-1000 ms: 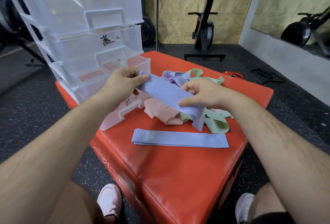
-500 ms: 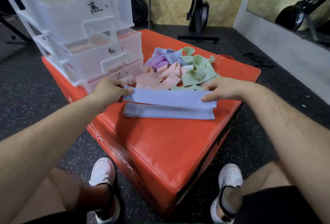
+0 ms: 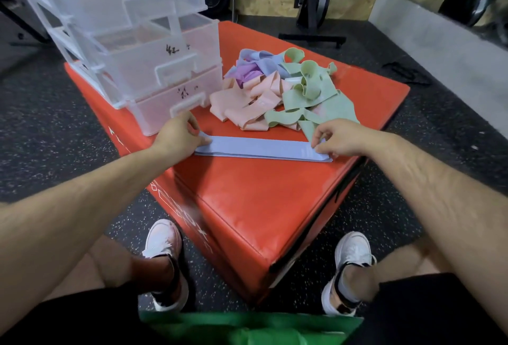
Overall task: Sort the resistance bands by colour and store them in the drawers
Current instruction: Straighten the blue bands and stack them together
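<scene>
Blue bands (image 3: 258, 148): flat on red box (image 3: 261, 207), near its front edge, just in front of the mixed pile (image 3: 277, 92). Stacked edge on edge, prob. to keep one colour together.
Left hand (image 3: 178, 136): grip nipped on the strip's left end.
Right hand (image 3: 336, 138): thumb + forefinger pinch the right end, looks like squaring up.
Drawers (image 3: 143, 50): clear unit, back left, lower ones sticking out further.
Unclear: no. of strips in the stack; handwritten drawer labels unreadable; top drawer cut off.
</scene>
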Available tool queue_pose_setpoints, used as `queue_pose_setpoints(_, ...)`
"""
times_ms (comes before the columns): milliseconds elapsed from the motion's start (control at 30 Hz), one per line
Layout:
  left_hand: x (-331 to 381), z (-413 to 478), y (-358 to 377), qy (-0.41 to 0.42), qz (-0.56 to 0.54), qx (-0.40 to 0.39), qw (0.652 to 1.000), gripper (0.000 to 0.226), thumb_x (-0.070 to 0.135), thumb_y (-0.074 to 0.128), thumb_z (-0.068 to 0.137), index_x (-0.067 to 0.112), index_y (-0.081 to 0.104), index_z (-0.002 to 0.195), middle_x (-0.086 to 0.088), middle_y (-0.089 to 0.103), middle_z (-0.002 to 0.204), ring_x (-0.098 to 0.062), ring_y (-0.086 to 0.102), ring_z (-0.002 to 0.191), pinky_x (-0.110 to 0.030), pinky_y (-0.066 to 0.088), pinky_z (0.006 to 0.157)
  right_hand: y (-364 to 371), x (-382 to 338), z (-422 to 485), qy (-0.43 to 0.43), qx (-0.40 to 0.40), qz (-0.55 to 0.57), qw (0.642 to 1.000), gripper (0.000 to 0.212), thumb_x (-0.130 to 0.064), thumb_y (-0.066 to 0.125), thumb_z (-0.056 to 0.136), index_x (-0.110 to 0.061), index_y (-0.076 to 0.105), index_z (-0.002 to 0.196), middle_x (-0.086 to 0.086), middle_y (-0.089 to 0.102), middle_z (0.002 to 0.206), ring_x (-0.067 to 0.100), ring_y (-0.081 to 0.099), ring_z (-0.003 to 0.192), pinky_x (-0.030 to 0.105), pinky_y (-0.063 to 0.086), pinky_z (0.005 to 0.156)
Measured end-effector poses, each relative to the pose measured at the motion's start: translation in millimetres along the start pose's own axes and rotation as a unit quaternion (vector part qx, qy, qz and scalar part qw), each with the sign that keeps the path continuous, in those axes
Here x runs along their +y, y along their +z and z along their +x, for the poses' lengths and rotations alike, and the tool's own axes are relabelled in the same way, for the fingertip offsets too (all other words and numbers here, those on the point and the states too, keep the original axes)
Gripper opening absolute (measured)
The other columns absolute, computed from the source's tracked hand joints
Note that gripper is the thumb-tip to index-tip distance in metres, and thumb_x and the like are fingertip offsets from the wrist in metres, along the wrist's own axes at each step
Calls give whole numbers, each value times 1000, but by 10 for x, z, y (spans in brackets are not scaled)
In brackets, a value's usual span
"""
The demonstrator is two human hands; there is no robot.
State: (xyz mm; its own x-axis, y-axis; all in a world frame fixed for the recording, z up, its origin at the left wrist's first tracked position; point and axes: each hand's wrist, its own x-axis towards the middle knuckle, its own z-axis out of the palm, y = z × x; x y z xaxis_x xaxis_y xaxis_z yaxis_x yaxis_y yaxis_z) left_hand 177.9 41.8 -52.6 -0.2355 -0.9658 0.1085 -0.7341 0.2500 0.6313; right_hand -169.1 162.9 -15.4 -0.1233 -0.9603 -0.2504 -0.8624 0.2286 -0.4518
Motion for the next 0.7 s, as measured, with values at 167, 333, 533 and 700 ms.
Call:
queue_pose_setpoints(167, -49, 7, 52, 66, 68, -9, 995, 21, 26, 80, 79, 21, 60, 74, -8, 60, 90, -26, 58, 84, -28, 34, 67, -34, -10, -22, -27, 33, -73, 996, 8, -23, 76, 79, -30, 73, 79, -3, 54, 63, 15, 47, 57, 27, 35, 51)
queue_pose_setpoints(333, 12, 65, -23, 73, 121, -21, 990, 13, 27, 79, 78, 18, 70, 73, -4, 60, 87, -22, 59, 85, -27, 39, 71, -96, -121, -19, -26, 28, -122, 992, 5, -37, 76, 81, -34, 72, 82, -6, 61, 77, 16, 59, 74, 31, 46, 61)
queue_pose_setpoints(533, 569, 281, 13, 115, 95, 11, 989, 8, 24, 65, 82, 20, 71, 80, 8, 64, 80, -15, 60, 78, -25, 41, 68, -271, -576, 199, -81, 104, -46, 990, 22, -48, 60, 95, -29, 69, 92, -10, 65, 83, 8, 57, 75, 28, 44, 65)
queue_pose_setpoints(700, 1059, 679, 251, 150, 38, 8, 988, 22, 23, 64, 88, 17, 71, 108, 0, 68, 111, -20, 62, 104, -26, 45, 86, -327, -786, 626, -101, 147, -28, 984, 22, -38, 54, 100, -21, 68, 96, -4, 68, 96, 17, 61, 86, 35, 50, 77)
